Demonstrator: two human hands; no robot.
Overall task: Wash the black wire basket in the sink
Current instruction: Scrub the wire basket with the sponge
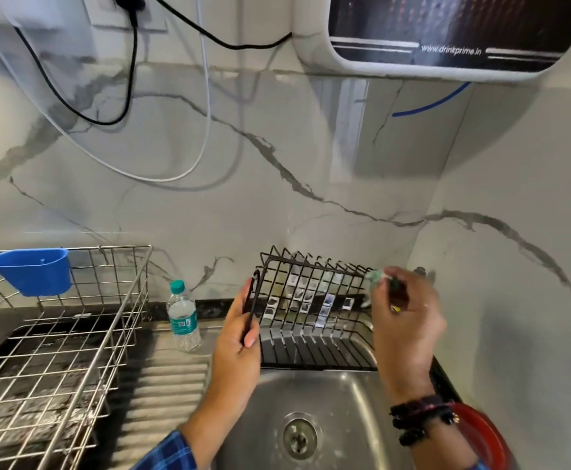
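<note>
Over the sink's back edge, left hand [238, 334]: fingers [249, 337] curled round the left end wire of the black wire basket [311, 300], gripping it. Right hand [406, 320]: fingers [400, 290] closed on a small greenish object [377, 278], too blurred to identify, held at the basket's top right corner. Basket is tipped up, lower edge at the rear of the steel sink [338, 398]; drain [299, 437] is lower in the basin. Dark bands [419, 418] on the right wrist. Plastic water bottle [183, 317] stands just left of the left hand. Steel dish rack [73, 334] sits farther left on the counter, with a blue cup [31, 271] hooked on its back rail. Red round thing [489, 432] at lower right, partly hidden. Water purifier [446, 32] on the marble wall above, black cable [128, 79] and white cable [206, 113] hanging to its left.
</note>
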